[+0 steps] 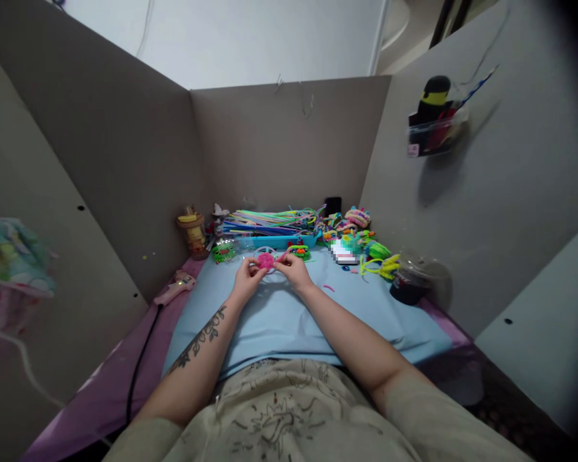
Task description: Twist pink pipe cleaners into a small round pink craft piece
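A pink coil of fuzzy pipe cleaner (266, 260) is held up over the light blue cloth (279, 321). My left hand (248, 279) pinches its left side between thumb and fingers. From the right, my right hand (293, 269) closes on a pink strand that runs off the coil. Just behind my right hand lies a small green and orange fuzzy piece (298, 252). A pale ring-shaped item shows partly behind the coil; what it is I cannot tell.
A blue tray (289, 242) of many-coloured pipe cleaners (270, 221) stands at the back. A pink glue gun (176, 289) with a black cord lies left. Colourful fuzzy pieces and a dark, clear-lidded tub (408, 285) stand right. Grey panels enclose three sides.
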A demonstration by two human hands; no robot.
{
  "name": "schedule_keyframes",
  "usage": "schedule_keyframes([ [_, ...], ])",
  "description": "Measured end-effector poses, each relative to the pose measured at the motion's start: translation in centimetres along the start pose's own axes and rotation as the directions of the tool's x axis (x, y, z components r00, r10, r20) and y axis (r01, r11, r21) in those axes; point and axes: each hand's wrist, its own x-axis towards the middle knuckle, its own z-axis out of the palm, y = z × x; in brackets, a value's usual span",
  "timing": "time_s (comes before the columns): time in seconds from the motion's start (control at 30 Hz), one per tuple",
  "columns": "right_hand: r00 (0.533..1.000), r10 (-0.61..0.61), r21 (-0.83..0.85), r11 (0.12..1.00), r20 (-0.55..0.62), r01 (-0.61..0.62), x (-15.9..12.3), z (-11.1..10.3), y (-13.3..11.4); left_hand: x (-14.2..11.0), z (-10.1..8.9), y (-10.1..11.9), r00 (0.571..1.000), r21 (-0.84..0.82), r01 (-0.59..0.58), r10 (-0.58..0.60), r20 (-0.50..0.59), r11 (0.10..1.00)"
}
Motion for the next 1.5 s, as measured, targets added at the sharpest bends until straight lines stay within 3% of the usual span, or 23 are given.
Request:
schedule_keyframes([
  [0.53,0.993,-0.118,-0.122,0.986,0.002,0.118,0.8,-1.4,0.0,0.0,-0.4,-0.9,0.991,-0.041,0.020,-0.015,0.129,0.999],
  [0.8,0.998,-0.035,-0.086,0.996,0.054,0.039,0.9,-1.5,0.6,-0.1,-0.3,-0.7,0.987,-0.043,0.020,-0.013,0.158,0.999],
  [0.97,0.991,-0.057,-0.119,0.990,0.124,0.072,1.0,-1.4,1.0,0.0,-0.4,-0.7,0.994,0.019,-0.027,0.025,0.104,0.999],
  [1.1,0.998,-0.044,-0.127,0.991,0.047,0.049,1.0,-1.0,1.5,0.0,-0.5,-0.6,0.980,0.170,-0.124,0.147,-0.133,0.978],
  [1.17,0.999,-0.042,-0.120,0.992,-0.005,0.041,0.9,-0.8,1.6,-0.2,-0.4,-0.5,0.963,0.233,-0.148,0.193,-0.187,0.961],
  [1.37,1.000,-0.013,-0.029,1.000,-0.002,0.013,0.4,0.2,1.4,-0.7,0.6,-0.4,0.990,0.199,-0.112,0.128,-0.067,0.974],
  [1.5,0.999,-0.043,-0.048,0.998,0.015,0.044,0.0,0.9,1.3,-0.5,0.7,-0.5,0.990,0.099,-0.076,0.087,-0.112,0.992],
])
